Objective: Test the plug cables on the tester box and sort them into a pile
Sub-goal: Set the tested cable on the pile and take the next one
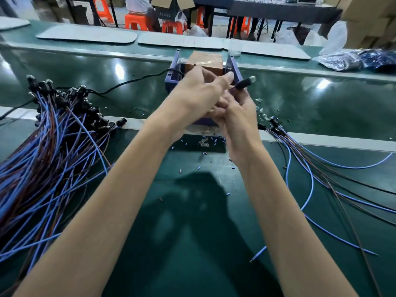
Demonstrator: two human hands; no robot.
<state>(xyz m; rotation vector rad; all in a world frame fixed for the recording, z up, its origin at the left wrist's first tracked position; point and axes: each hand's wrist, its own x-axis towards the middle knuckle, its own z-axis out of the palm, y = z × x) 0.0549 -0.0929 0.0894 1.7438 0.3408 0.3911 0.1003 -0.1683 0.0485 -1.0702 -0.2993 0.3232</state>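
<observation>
Both hands meet in front of the blue tester box [174, 76] with its brown taped top. My right hand [237, 118] grips a black plug [243, 84] with a clear tip that points up and to the right. My left hand [199, 93] reaches across it, and its fingertips pinch the plug's lower end. The plug's wires are hidden behind the hands. A big pile of plug cables [53, 142] with blue and brown wires lies on the left. A smaller, looser bunch of cables [310, 168] spreads out on the right.
A black power cord [132, 80] runs left from the tester box across the green belt [321, 103]. Small blue wire offcuts [199, 168] litter the green mat [192, 232] near me. Plastic bags [353, 58] lie at the far right. Orange stools [135, 21] stand beyond the bench.
</observation>
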